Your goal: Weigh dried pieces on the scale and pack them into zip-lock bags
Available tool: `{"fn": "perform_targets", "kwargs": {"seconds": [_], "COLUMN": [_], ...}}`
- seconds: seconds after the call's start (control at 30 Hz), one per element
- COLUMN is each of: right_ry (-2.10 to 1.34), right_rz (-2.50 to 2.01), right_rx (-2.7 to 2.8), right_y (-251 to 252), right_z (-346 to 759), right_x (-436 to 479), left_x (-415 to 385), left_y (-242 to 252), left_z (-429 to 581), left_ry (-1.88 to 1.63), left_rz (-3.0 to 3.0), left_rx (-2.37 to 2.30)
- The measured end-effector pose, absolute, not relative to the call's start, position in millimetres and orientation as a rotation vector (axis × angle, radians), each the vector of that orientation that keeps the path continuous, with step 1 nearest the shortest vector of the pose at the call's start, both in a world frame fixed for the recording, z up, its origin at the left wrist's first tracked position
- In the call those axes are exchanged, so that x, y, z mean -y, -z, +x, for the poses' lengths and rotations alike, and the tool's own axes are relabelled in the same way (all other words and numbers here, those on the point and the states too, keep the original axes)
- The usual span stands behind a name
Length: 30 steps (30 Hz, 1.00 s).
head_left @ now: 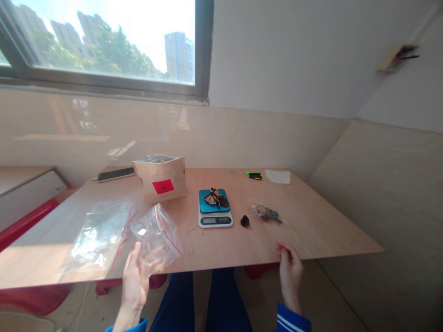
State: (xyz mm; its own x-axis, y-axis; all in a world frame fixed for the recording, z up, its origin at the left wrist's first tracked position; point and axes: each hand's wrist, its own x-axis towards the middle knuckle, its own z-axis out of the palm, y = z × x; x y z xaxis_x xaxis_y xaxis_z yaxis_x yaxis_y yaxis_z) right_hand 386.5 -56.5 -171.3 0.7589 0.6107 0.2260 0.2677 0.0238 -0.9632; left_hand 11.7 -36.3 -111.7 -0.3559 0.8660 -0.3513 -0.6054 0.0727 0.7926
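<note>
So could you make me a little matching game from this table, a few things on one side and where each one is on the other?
Things:
1. clear zip bag
2. dark dried pieces
3. brown paper pouch
4. phone

Places:
A. at the far left edge of the table, beside the pouch
B. on the blue top of the small scale
C. in the left hand
D. standing upright behind the zip bags, with a red label

Pairs: 1-C, 2-B, 3-D, 4-A
</note>
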Motion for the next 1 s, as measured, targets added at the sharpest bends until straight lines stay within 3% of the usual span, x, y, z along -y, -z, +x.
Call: {"fn": "perform_targets", "kwargs": {"seconds": [0.13, 0.4, 0.6, 0.83, 1.0], "right_ry": [-0.370, -0.968, -0.715, -0.630, -0.672], "right_rz": [-1.507, -1.230, -1.289, -1.225, -1.279], "right_rx": [0.805, 1.334, 1.339, 1.492, 1.315], "right_y": [132.3, 76.2, 77.7, 72.0, 79.7], "right_z": [343.2, 207.3, 187.1, 169.6, 181.6], "right_x": [54.1, 45.8, 34.8, 29.3, 17.9], "left_x": [39.3, 43.9, 46.0, 56.9, 60.6], "left_y": [109.5, 109.5, 101.7, 98.4, 80.5], "left_z": [29.2, 71.3, 67.1, 74.5, 62.9], "left_ry": [-1.569, -1.466, -1.807, -1.629, -1.766], "left_rz": [0.424, 0.717, 0.987, 1.159, 1.034], "left_rx": [-1.148, -1.153, -1.645, -1.311, -1.597]}}
